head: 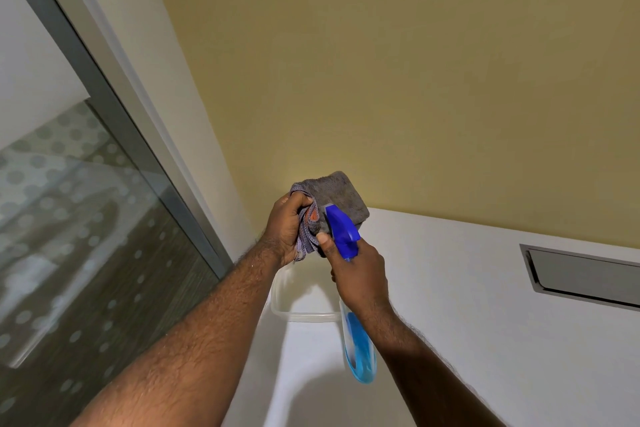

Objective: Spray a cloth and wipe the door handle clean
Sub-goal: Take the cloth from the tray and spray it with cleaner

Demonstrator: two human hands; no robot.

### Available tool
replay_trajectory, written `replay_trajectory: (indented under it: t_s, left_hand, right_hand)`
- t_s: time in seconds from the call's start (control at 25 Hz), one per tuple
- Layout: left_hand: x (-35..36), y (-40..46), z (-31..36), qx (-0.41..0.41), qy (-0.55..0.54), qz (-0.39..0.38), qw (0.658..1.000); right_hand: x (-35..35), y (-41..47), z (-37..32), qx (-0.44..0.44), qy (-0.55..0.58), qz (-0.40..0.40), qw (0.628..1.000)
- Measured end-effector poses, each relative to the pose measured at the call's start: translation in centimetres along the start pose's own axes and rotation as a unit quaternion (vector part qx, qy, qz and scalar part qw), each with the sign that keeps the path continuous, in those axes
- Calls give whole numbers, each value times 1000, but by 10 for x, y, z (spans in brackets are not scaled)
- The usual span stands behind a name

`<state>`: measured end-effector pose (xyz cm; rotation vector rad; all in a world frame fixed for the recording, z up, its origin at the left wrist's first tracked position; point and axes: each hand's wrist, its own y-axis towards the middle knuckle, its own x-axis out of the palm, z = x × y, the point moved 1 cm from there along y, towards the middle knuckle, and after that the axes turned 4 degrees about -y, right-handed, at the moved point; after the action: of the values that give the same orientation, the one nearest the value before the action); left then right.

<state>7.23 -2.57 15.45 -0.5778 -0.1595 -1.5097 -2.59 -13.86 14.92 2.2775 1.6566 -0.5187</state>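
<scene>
My left hand [285, 229] grips a folded grey cloth [341, 196], held up in front of the yellow wall. My right hand [360, 272] is closed around the neck of a spray bottle [358, 354] with blue liquid. Its blue trigger head [341, 230] points at the cloth from a very short distance, and my forefinger lies along the trigger. No door handle is in view.
A clear plastic tub [298, 314] sits on the white counter [485, 340] just below my hands. A metal recessed slot [585, 276] is set in the counter at right. A glass door with a grey frame [114, 121] and frosted dots fills the left side.
</scene>
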Motion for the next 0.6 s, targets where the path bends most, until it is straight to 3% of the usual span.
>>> replay_trajectory:
  t_s: [0.6]
  left_hand:
    - [1,0,-7,-22,-17,-30,999]
  right_hand:
    - [-7,0,4,-15,11,52,998]
